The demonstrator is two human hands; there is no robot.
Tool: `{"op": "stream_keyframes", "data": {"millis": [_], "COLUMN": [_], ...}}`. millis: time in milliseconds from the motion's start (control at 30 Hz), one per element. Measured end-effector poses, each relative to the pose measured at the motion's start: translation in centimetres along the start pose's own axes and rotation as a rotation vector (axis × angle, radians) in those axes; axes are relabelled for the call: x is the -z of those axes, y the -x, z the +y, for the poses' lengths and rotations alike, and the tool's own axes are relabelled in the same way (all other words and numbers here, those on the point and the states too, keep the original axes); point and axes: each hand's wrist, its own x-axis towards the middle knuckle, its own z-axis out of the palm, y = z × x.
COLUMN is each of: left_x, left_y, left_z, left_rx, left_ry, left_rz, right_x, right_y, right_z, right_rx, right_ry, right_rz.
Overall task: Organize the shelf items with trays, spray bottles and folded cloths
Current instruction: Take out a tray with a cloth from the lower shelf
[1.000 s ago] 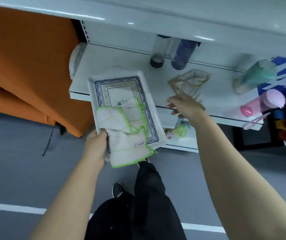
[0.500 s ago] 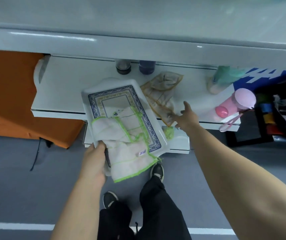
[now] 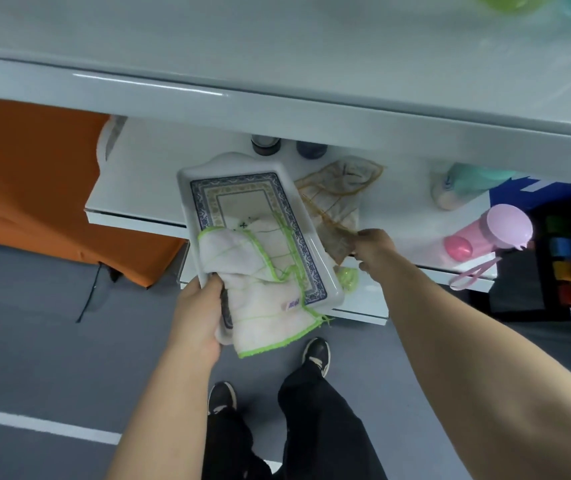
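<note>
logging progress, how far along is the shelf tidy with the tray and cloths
Done: the green-edged cloth lies on the patterned tray, overhanging its near end. In hand: the left hand grips tray and cloth; the right hand pinches a corner of the brown-edged cloth, crumpled on the shelf. Left: fold that cloth, settle the tray, and sort the pink bottle and teal bottle, apparently on their sides.

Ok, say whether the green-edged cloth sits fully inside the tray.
Partly out: the green-edged cloth overhangs the tray at its near end, where the left hand grips both.
</note>
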Motion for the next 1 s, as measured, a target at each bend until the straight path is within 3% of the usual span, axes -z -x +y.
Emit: {"op": "stream_keyframes", "data": {"millis": [233, 333, 467, 567, 633, 733, 900, 1000], "left_x": [3.2, 5.0, 8.0, 10.1, 11.5, 13.1, 15.3, 16.8], "left_y": [0.6, 1.0, 1.3, 1.3, 1.4, 1.6, 2.1, 2.5], "left_z": [0.2, 0.6, 0.5, 0.3, 0.3, 0.8, 1.7, 2.7], "left_rx": [0.024, 0.027, 0.024, 0.024, 0.024, 0.002, 0.034, 0.041], "left_ry": [-0.019, -0.037, -0.067, -0.092, -0.117, -0.162, 0.026, -0.014], "left_rz": [-0.015, -0.057, -0.114, -0.143, -0.161, -0.188, -0.308, -0.352], "right_x": [0.7, 0.7, -0.5, -1.7, -2.6, -4.0, -5.7, -6.3], "right_y": [8.4, 14.1, 21.5, 24.9, 26.1, 27.1, 29.3, 30.5], "right_z": [-7.4, -10.2, -11.0, -10.7, -10.1, -8.1, -6.3, -5.1], "right_rx": [0.238, 0.252, 0.332, 0.473, 0.493, 0.486, 0.518, 0.575], "right_ry": [-0.287, -0.434, -1.032, -1.116, -0.920, -0.434, -0.280, -0.120], "right_rz": [0.135, 0.165, -0.147, -0.310, -0.373, -0.343, -0.010, 0.132]}}
